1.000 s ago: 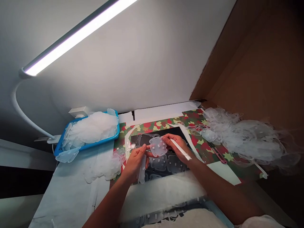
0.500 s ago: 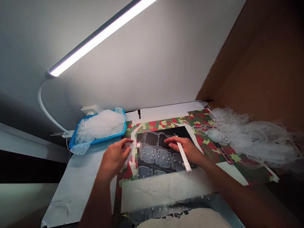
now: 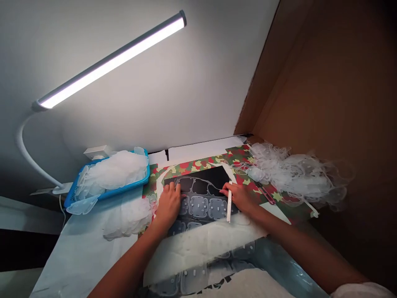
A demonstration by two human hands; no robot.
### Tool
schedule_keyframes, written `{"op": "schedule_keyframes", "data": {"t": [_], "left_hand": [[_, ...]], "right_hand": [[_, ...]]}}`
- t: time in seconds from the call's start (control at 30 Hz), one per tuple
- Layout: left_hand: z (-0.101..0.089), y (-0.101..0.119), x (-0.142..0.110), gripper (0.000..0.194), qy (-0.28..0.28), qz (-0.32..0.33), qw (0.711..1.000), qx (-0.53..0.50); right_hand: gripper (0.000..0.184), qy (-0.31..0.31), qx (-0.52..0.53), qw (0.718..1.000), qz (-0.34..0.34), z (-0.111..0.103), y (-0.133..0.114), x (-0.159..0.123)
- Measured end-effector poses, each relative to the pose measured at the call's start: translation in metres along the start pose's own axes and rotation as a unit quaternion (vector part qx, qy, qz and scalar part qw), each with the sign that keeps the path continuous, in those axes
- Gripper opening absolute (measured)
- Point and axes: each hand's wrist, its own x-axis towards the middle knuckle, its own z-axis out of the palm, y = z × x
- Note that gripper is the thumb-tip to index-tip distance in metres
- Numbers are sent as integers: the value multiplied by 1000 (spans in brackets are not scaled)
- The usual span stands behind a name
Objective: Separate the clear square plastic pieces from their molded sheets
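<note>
Grip of the right hand [image 3: 238, 197] held a strip [image 3: 229, 205]; left hand [image 3: 170, 203], unclear; below bare outlines [image 3: 193, 184], pieces [image 3: 199, 206] sat unremoved.

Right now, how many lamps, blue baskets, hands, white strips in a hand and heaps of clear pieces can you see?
Lamp: 1
Blue basket: 1
Hands: 2, left hand and right hand
White strip: 1, at the right hand
Heaps: 3, basket heap, table heap, far-right heap
Total: 8
</note>
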Motion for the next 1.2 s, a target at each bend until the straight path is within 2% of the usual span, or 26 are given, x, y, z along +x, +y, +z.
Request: {"op": "schedule_keyframes", "data": {"t": [0.1, 0.2, 0.27, 0.33, 0.4, 0.47, 0.5, 0.53, 0.63, 0.7, 0.8, 1.0, 1.2], "left_hand": [[2, 5, 18, 21, -14, 8, 1000, -3], [-16, -12, 45, 23, 15, 2, 1000, 4], [-32, -18, 65, 23, 40, -5, 999, 15], [-40, -10, 76, 24, 58, 12, 998, 21], [-34, 13, 75, 24, 63, 63, 996, 15], [-16, 44, 62, 26, 51, 144, 988, -7], [-4, 59, 53, 31, 41, 193, 980, -25], [8, 71, 44, 39, 40, 246, 967, -53], [33, 90, 22, 53, 44, 281, 953, -100], [39, 90, 18, 52, 42, 274, 954, -115], [40, 84, 20, 51, 37, 280, 951, -126], [41, 85, 21, 52, 34, 276, 952, -124], [40, 85, 20, 51, 32, 278, 952, -127]], "right_hand": [[40, 25, 40, 999, 14, -10, 3, 18], [42, 60, 73, 995, 10, -24, 5, 55], [39, 55, 91, 994, 14, -33, 7, 84], [35, 68, 101, 992, 18, -40, 10, 106], [35, 103, 111, 988, 18, -46, 12, 115], [43, 130, 128, 983, 19, -48, 14, 108], [49, 123, 146, 982, 15, -48, 14, 99], [54, 98, 167, 981, 7, -48, 13, 87], [53, -34, 222, 974, -34, -47, 9, 44], [40, -84, 215, 972, -41, -47, 8, 21], [26, -76, 163, 983, -23, -48, 10, 4], [22, -96, 156, 979, -90, -43, 15, 7], [18, -112, 143, 979, -95, -40, 19, 11]]}}
